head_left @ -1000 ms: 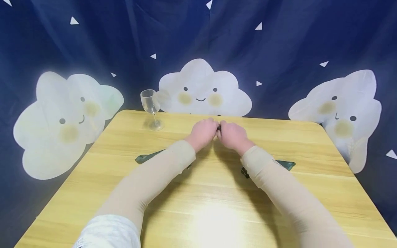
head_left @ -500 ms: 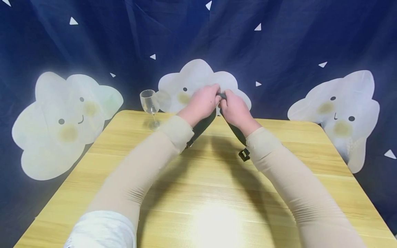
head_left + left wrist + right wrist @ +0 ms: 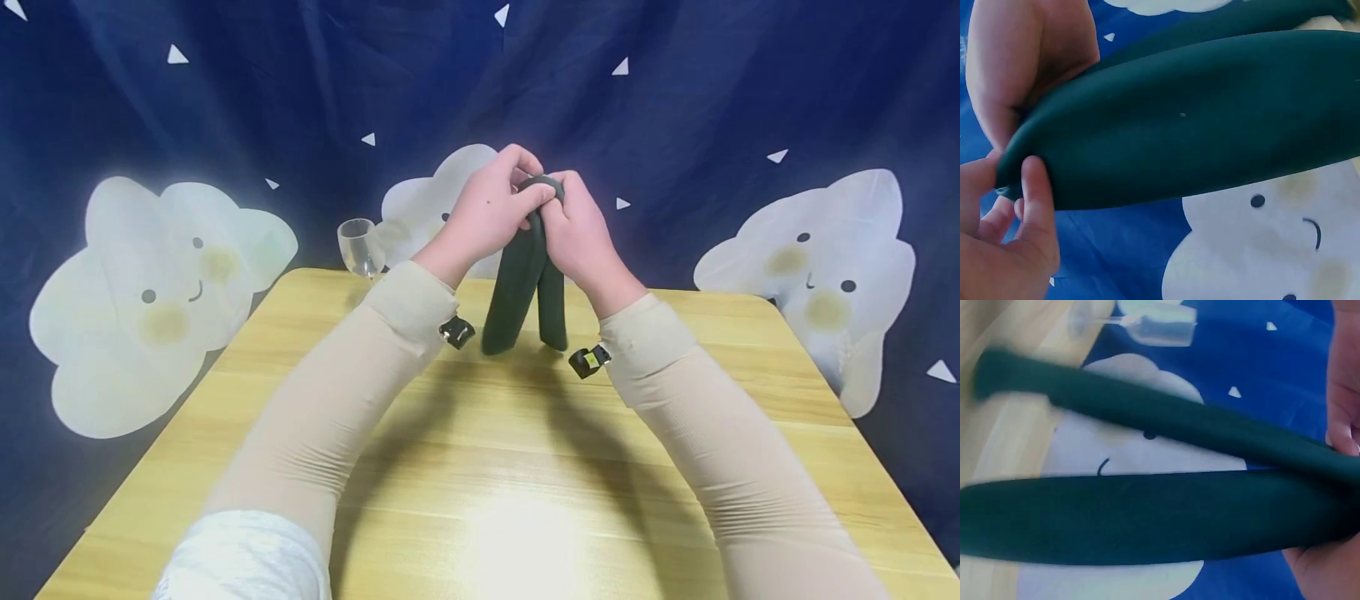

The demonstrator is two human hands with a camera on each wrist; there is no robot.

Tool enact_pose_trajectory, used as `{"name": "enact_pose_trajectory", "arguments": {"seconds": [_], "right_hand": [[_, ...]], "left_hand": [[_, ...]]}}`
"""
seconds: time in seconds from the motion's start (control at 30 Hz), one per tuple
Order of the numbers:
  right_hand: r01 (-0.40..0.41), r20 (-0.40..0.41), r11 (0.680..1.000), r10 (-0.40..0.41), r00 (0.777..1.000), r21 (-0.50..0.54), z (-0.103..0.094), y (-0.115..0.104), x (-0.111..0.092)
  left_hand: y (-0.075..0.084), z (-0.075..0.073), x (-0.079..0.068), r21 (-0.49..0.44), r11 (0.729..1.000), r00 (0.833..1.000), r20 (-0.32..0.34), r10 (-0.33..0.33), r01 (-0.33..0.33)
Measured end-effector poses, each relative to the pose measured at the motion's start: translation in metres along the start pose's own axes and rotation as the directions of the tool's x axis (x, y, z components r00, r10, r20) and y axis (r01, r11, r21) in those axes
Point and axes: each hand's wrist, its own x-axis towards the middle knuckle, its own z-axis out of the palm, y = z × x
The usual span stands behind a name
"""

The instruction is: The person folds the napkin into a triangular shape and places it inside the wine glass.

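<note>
A dark green folded cloth strip hangs draped over in the middle, its two ends pointing down close above the table's far part. My left hand pinches it at the top bend, thumb laid across the front. Right beside it, my right hand grips the same bend from the other side. In the left wrist view, the fingertips of my left hand press on the narrow fold of the strip. Both hanging lengths of the strip show in the right wrist view, the upper one blurred.
A clear wine glass stands at the table's back left, partly behind my left forearm. The wooden table ends at a dark blue curtain with cloud prints. Small black devices sit at both wrists.
Both hands have lifted from the table with the strip. Its two ends, spread out left and right before, now hang down close together. My left thumb has come over the bend.
</note>
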Motion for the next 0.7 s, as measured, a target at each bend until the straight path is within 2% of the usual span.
{"name": "enact_pose_trajectory", "arguments": {"seconds": [0.17, 0.3, 0.43, 0.6, 0.7], "right_hand": [[0.013, -0.007, 0.991, -0.012, 1.0, 0.137, -0.005, -0.009, 0.0], [0.029, 0.014, 0.965, -0.034, 0.999, 0.259, -0.006, -0.011, -0.001], [0.006, 0.101, 0.936, -0.044, 0.994, 0.352, -0.008, -0.009, -0.002], [-0.06, 0.214, 0.936, -0.016, 0.977, 0.346, -0.009, -0.004, -0.001], [-0.079, 0.24, 0.927, -0.012, 0.971, 0.367, -0.007, 0.002, -0.002]], "left_hand": [[0.003, 0.004, -0.002, -0.182, 0.982, 0.998, -0.044, 0.036, -0.043], [0.003, 0.006, -0.004, -0.242, 0.968, 0.998, -0.025, 0.066, -0.07], [0.002, 0.004, -0.004, -0.229, 0.972, 0.998, 0.024, 0.055, -0.049], [0.001, -0.001, -0.003, -0.134, 0.991, 0.997, 0.073, 0.007, 0.003], [-0.004, -0.002, -0.001, -0.114, 0.994, 0.996, 0.089, 0.008, 0.002]]}}
